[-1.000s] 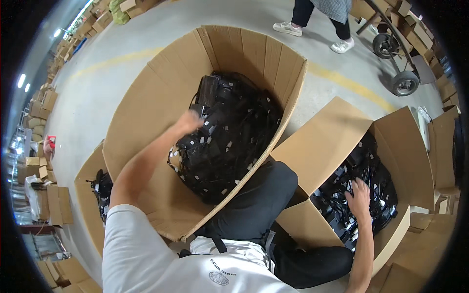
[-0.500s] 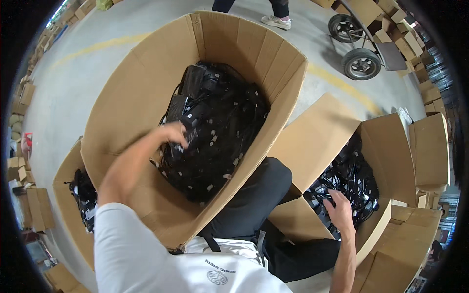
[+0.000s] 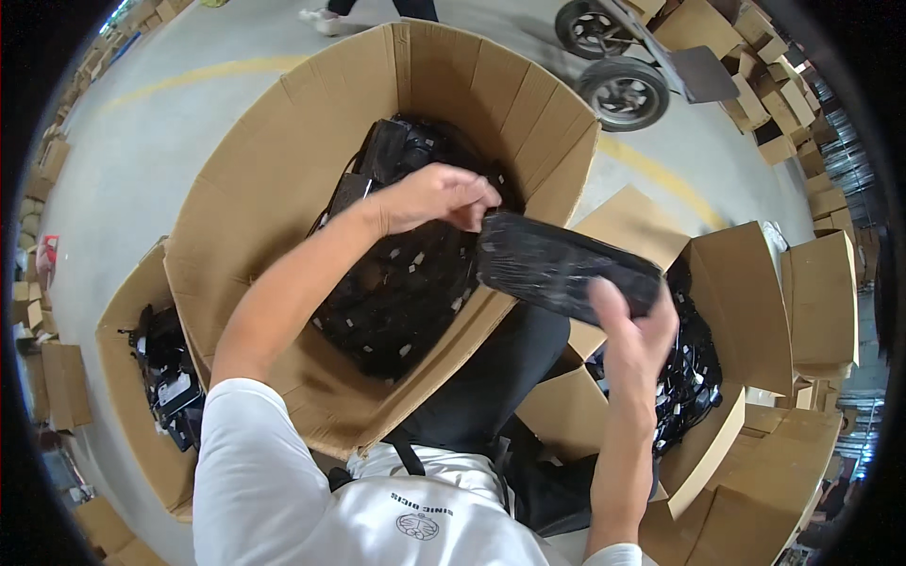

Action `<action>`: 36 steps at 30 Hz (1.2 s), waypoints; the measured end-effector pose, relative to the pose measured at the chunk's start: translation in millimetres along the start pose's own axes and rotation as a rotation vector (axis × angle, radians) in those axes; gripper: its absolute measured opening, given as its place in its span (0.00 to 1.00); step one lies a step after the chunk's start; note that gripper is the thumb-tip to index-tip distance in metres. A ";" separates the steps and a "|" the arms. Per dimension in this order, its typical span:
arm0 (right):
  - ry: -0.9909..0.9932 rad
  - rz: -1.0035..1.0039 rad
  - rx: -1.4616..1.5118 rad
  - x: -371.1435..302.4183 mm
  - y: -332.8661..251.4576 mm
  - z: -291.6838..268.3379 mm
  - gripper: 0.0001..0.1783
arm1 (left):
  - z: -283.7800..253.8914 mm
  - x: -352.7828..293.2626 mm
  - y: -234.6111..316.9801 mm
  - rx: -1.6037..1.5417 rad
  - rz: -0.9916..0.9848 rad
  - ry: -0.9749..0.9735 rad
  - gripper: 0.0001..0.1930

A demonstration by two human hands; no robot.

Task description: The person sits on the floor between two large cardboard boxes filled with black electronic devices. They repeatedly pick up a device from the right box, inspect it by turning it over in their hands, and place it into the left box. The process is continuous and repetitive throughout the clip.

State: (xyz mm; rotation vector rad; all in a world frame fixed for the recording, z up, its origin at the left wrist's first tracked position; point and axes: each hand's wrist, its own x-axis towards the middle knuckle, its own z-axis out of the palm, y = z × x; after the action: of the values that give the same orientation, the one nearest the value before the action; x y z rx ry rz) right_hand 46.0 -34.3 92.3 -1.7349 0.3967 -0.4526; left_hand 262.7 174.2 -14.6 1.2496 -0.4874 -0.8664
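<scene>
In my right hand point(image 3: 637, 330) is a black oblong device point(image 3: 557, 264) with rounded ends and a shiny, film-like surface. The thumb lies across its face near the right end. My left hand point(image 3: 453, 196) is beside the device's left end, fingers curled together; what they hold, if anything, I cannot make out. Both hands are above the near right rim of a large open cardboard box point(image 3: 274, 179). Inside this box lie black cabled devices point(image 3: 396, 302) with small white tags, and blocky black units point(image 3: 387, 151) at the far end.
To the right stands an open carton point(image 3: 746, 302) of tangled black cables point(image 3: 689, 377). Another carton point(image 3: 137, 415) at left holds black devices point(image 3: 175, 387). A wheeled cart point(image 3: 623, 90) and a walking person's legs point(image 3: 382, 8) are beyond. Stacked cartons line the sides.
My right hand has risen from the right carton with the black oblong device. My left hand has moved right from inside the big box to the device's end. The person beyond has moved left.
</scene>
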 end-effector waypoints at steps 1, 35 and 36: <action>0.070 -0.035 0.131 -6.1 11.0 -16.4 0.19 | -29.5 6.9 -58.5 0.263 0.006 0.095 0.12; 0.165 -0.100 0.608 -115.3 22.0 -124.7 0.33 | 259.5 -74.5 93.0 0.876 0.691 -0.022 0.44; 0.163 -0.123 0.576 -118.4 20.8 -128.9 0.33 | 279.1 -63.2 81.3 0.417 0.512 0.029 0.42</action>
State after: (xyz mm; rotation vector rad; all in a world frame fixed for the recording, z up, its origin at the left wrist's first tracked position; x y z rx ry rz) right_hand -121.5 -88.8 85.7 -1.1692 0.2423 -0.7222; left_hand 42.0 58.7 148.0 1.4184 -0.9500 -0.3171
